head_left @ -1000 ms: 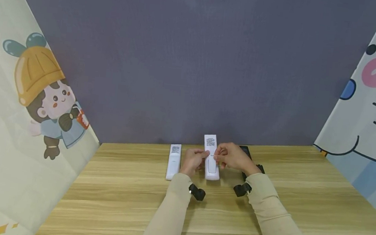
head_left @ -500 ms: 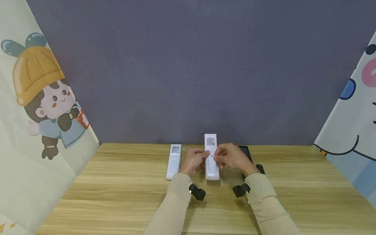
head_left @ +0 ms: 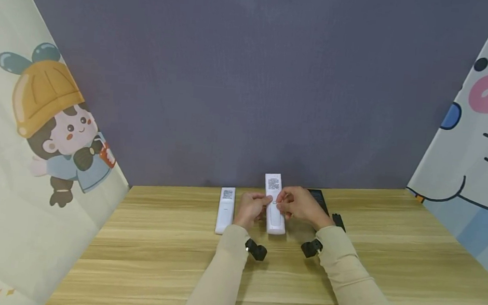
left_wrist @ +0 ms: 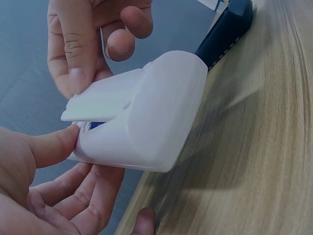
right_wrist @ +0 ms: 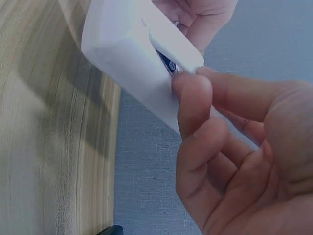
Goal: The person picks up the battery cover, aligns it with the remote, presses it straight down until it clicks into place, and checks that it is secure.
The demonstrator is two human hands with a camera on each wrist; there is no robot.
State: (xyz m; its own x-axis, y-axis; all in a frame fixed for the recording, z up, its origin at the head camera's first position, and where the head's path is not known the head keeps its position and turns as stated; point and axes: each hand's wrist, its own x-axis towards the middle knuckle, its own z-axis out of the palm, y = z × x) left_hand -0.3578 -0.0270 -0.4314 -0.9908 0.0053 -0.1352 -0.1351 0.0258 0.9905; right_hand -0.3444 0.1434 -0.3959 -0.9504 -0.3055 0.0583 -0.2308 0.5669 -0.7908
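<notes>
A white remote control [head_left: 273, 185] is held back side up in my left hand [head_left: 249, 209], tilted above the table. The left thumb presses near the battery compartment, with the fingers underneath. My right hand [head_left: 302, 206] pinches the free end of the battery cover [left_wrist: 105, 98] between thumb and index finger. That end stands raised from the body, while the other end still meets the remote. Through the gap a dark blue battery [left_wrist: 98, 125] shows; the rest of the compartment is hidden. In the right wrist view, the lifted cover [right_wrist: 173, 41] shows beside my right fingertips.
Left of my hands, a second white remote [head_left: 225, 214] lies back side up on the wooden table [head_left: 164, 262]. A black flat object [head_left: 319, 198] and a smaller black item [head_left: 339, 222] lie partly behind my right arm. A dark grey wall [head_left: 250, 85] rises behind.
My right wrist has shifted slightly left. A thin dark gap now shows at the upper end of the battery cover. My left hand has stayed in place on the remote.
</notes>
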